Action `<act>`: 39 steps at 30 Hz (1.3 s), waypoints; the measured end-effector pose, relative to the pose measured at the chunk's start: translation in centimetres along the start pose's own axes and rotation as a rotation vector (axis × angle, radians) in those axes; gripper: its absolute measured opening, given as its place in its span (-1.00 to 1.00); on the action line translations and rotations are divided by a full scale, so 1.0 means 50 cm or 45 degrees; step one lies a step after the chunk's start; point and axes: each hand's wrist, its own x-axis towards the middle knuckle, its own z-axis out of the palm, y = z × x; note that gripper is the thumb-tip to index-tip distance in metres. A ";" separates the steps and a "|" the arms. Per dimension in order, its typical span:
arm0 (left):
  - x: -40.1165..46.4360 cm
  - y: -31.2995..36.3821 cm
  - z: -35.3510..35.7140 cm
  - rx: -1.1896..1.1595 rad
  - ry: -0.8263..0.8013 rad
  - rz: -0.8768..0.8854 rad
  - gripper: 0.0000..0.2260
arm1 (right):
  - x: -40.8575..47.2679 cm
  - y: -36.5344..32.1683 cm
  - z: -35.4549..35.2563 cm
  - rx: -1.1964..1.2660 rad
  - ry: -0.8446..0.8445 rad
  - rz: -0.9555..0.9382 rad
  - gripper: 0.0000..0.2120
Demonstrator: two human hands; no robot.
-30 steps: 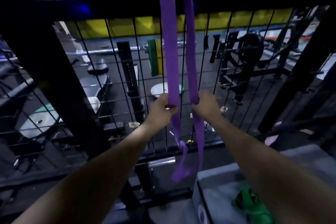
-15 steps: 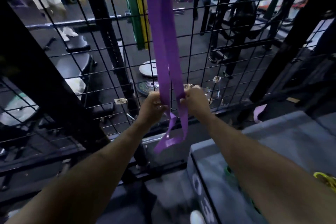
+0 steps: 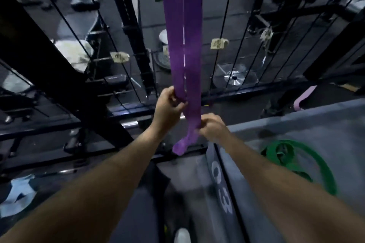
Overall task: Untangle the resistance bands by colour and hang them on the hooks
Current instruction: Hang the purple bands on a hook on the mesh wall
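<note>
The purple band hung straight down in front of the black wire grid, its two flat strands side by side and its top out of view above the frame. The left hand gripped the left strand, fingers curled round it. The right hand sat lower and pinched the right strand near its bottom. Below both hands the band's folded end hung free, twisted slightly to the left.

A green band lay in loose coils on the grey padded box to the right, well apart from the purple one. The near face of the box carried large pale characters that read "03". A pale pink band showed beyond the far edge of the box.

Small tan tags were fixed to the wire grid; marks on them were too blurred to read. Weight plates lay on the dark floor behind the grid.
</note>
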 end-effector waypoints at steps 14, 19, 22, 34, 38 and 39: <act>-0.287 -0.298 0.165 0.043 -0.354 -0.458 -0.80 | -0.057 0.243 0.188 0.030 -0.141 -0.018 -0.90; -0.356 -0.360 0.177 0.119 -0.350 -0.501 -0.75 | -0.075 0.284 0.241 0.060 -0.097 0.084 -0.85; -0.391 -0.380 0.174 0.144 -0.256 -0.523 -0.83 | -0.077 0.296 0.240 0.142 -0.098 0.141 -0.84; -0.368 -0.357 0.223 0.443 0.177 -0.928 -0.84 | -0.083 0.315 0.224 -0.171 0.276 0.404 -0.70; -0.323 -0.353 0.262 0.375 0.096 -1.014 -0.83 | -0.070 0.290 0.243 -0.295 0.275 0.345 -0.69; -0.313 -0.354 0.266 0.328 0.074 -1.001 -0.79 | -0.064 0.288 0.244 -0.270 0.276 0.349 -0.69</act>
